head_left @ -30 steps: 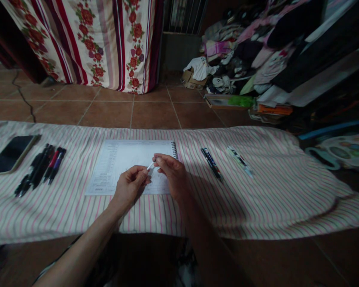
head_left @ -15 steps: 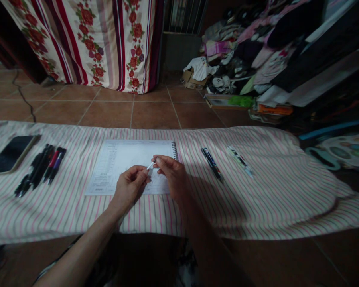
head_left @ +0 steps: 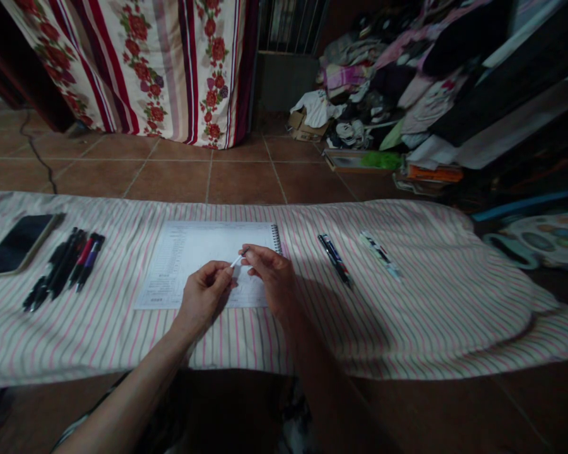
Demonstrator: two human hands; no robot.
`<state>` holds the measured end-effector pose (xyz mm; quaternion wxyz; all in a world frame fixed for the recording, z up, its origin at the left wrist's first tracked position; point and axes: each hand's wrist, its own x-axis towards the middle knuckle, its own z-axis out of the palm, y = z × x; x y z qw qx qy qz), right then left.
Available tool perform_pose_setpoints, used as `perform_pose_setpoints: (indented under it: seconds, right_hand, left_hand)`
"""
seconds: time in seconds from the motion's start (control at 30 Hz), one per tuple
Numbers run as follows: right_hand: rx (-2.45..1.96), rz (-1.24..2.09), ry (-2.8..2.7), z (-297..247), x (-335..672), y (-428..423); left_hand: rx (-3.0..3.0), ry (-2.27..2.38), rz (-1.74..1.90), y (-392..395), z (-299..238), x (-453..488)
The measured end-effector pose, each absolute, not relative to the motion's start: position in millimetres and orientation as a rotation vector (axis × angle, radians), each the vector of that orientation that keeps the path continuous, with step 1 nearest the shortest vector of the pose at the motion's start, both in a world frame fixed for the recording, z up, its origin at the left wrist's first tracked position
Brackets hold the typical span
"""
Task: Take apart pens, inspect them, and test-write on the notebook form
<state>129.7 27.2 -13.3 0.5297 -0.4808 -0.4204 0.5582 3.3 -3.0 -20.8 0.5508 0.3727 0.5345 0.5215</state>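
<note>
Both my hands meet over a spiral notebook (head_left: pixel 194 249) lying open on a pink-striped cloth (head_left: pixel 407 302). My left hand (head_left: pixel 204 296) and my right hand (head_left: pixel 272 277) are closed in pinches on the two ends of a thin white pen part (head_left: pixel 237 260), held just above the page. To the right of the notebook lie a dark blue pen (head_left: pixel 334 257) and a white patterned pen (head_left: pixel 379 253).
A row of several dark pens (head_left: pixel 66 265) and a black phone (head_left: pixel 16 243) lie on the cloth at left. Brown floor tiles, a floral curtain (head_left: pixel 146 69) and a heap of clothes (head_left: pixel 383 82) are beyond. A colourful tray (head_left: pixel 544 243) sits far right.
The white pen part has tilted slightly between my fingers; my hands have barely moved.
</note>
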Motion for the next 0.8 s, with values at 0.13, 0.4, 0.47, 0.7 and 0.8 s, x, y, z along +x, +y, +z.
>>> perform_pose_setpoints:
  seconds: [0.13,0.4,0.47,0.7,0.8]
  right_hand:
    - [-1.142,1.328,-1.007,-14,129,28]
    - [-1.141,1.316,-1.010,-14,129,28]
    - [-1.140,1.320,-1.001,-13,129,27]
    - [-1.122,1.370,-0.855,-10,132,28]
    - [-1.109,1.374,-0.761,-9,138,30]
  left_hand:
    - [0.881,1.256,1.223,-4,-22,3]
    - [0.891,1.242,1.211,-4,-23,3]
    - [0.900,1.251,1.205,-3,-24,3]
    - [0.872,1.227,1.194,-4,-31,2]
    - [0.850,1.245,1.177,-5,-31,2]
